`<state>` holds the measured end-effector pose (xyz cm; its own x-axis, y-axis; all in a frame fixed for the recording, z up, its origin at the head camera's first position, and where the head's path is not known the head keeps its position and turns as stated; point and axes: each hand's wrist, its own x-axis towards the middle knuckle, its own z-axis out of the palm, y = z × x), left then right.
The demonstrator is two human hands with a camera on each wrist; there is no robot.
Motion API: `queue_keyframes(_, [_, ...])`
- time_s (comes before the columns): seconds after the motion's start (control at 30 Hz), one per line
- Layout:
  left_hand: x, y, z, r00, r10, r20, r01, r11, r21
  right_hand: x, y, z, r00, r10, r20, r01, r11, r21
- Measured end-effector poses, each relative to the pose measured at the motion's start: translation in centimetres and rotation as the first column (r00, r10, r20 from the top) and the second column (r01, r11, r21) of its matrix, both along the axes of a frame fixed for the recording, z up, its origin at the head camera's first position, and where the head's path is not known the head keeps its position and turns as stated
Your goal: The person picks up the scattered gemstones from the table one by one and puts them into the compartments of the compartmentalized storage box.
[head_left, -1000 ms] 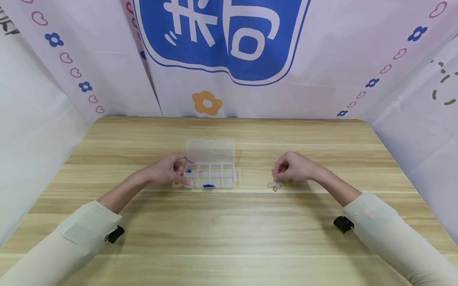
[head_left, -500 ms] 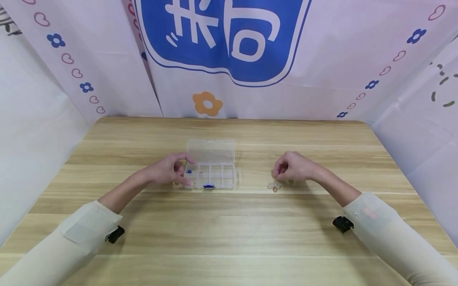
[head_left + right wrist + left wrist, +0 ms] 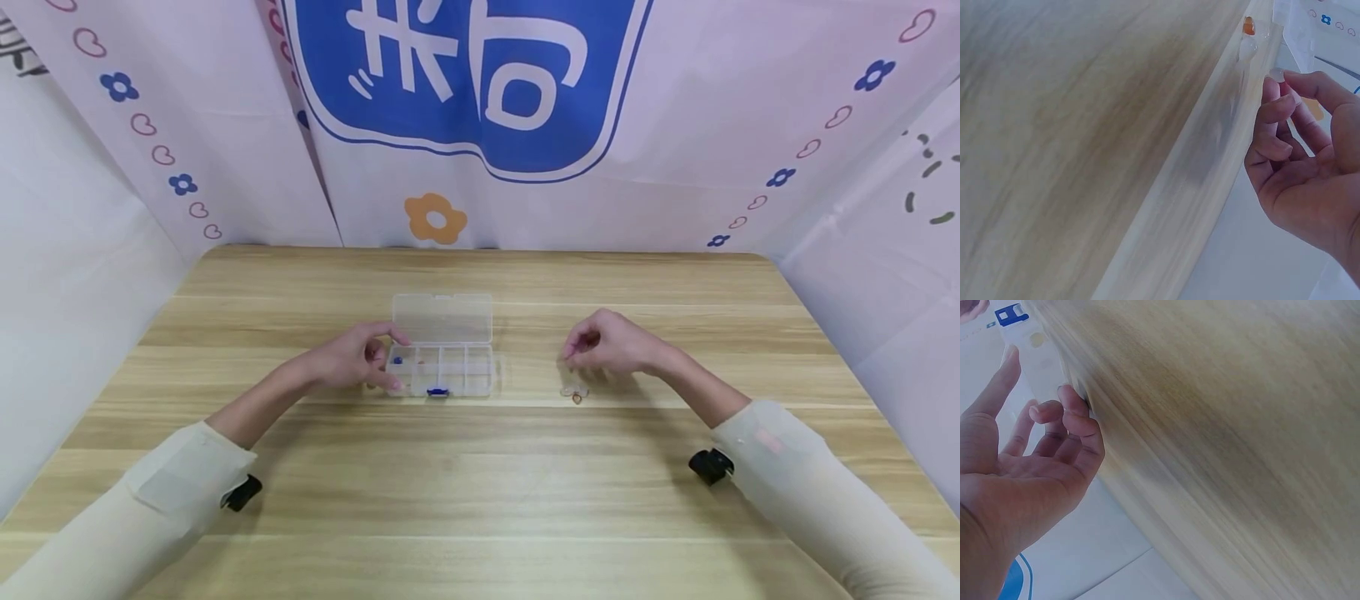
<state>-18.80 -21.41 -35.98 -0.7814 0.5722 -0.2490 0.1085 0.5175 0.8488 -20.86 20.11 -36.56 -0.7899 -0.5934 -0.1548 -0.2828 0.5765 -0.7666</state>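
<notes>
A clear plastic compartment box (image 3: 477, 379) lies on the table with its lid (image 3: 442, 318) folded back. My left hand (image 3: 358, 357) grips its left end, thumb at the front and index finger at the back. A blue piece (image 3: 398, 361) lies in a left compartment; a blue latch (image 3: 438, 392) marks the front edge. My right hand (image 3: 611, 343), to the right of the box, pinches a small translucent whitish piece (image 3: 1277, 75) between thumb and fingertip. Just in front of this hand lie a few small clear pieces (image 3: 574, 391) and an orange one (image 3: 577, 399).
The wooden table (image 3: 480, 492) spreads out around the box. Behind it hangs a white cloth (image 3: 637, 208) with a blue sign print and an orange flower. White cloths also close off both sides.
My right hand has lifted slightly off the small pieces and shifted a little left and back, now pinching the whitish piece. My left hand and the box have stayed where they were.
</notes>
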Motion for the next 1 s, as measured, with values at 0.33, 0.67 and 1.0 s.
queue_keyframes(0.33, [0.0,0.1,0.1,1.0,0.008,0.006,-0.008,1.0,-0.002,-0.1,-0.3,-0.1,0.998,0.002,0.06,0.0,0.999,-0.032])
queue_keyframes(0.67, [0.0,0.1,0.0,1.0,0.009,0.007,-0.009,1.0,-0.002,-0.2,-0.5,-0.2,0.995,0.002,0.104,0.004,0.998,-0.059])
queue_keyframes(1.0, [0.1,0.2,0.1,1.0,0.011,0.008,-0.011,1.0,-0.007,-0.1,-1.1,0.0,0.991,-0.009,0.132,0.02,0.996,-0.084])
